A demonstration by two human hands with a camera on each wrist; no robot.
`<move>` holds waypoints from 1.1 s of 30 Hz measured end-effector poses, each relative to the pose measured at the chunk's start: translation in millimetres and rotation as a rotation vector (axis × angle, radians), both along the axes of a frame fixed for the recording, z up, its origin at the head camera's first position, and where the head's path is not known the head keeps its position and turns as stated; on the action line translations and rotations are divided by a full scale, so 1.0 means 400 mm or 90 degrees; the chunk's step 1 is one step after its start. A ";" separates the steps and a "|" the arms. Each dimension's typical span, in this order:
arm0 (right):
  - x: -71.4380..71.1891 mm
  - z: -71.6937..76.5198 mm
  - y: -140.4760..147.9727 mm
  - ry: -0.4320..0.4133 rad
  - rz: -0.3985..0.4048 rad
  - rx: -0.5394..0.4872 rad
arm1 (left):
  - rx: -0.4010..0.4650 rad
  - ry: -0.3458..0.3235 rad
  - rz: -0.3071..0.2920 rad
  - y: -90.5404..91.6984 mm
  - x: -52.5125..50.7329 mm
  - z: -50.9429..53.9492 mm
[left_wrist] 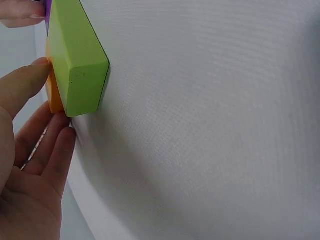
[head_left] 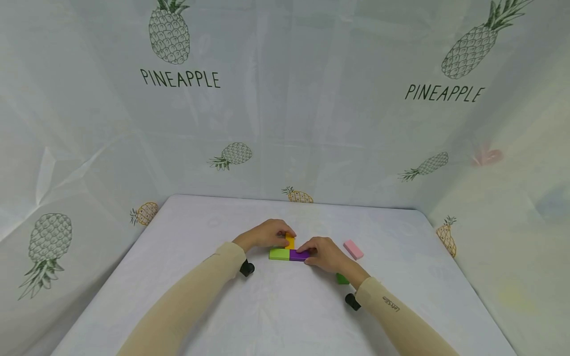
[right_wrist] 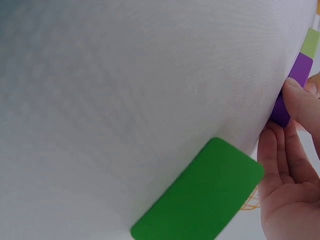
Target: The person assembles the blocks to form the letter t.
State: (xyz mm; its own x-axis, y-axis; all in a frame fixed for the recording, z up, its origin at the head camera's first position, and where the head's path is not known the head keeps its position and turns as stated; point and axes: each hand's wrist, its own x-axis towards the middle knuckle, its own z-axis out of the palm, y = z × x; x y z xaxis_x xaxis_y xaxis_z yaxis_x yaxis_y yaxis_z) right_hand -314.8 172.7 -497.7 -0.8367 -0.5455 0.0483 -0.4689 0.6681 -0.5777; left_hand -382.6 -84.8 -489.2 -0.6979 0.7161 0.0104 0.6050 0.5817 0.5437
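Note:
A light green block [head_left: 279, 254] and a purple block [head_left: 298, 255] lie end to end in a row on the table. Behind them is an orange block [head_left: 290, 241], close to where the two meet. My left hand [head_left: 269, 233] pinches the orange block between thumb and fingers; in the left wrist view the light green block [left_wrist: 80, 60] partly hides it. The right hand [head_left: 327, 253] grips the right end of the purple block, with the thumb on its near side in the right wrist view, where the purple block [right_wrist: 301, 69] shows clearly.
A dark green block [head_left: 342, 279] lies under the right forearm, partly covered by it. To the right of the right hand is a pink block [head_left: 353, 249]. White cloth covers the table [head_left: 213, 222], and a pineapple-print curtain [head_left: 311, 113] stands behind it.

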 end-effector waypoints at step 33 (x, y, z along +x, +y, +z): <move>0.004 0.005 -0.002 -0.020 -0.016 0.007 | 0.033 0.061 0.117 -0.130 0.064 0.070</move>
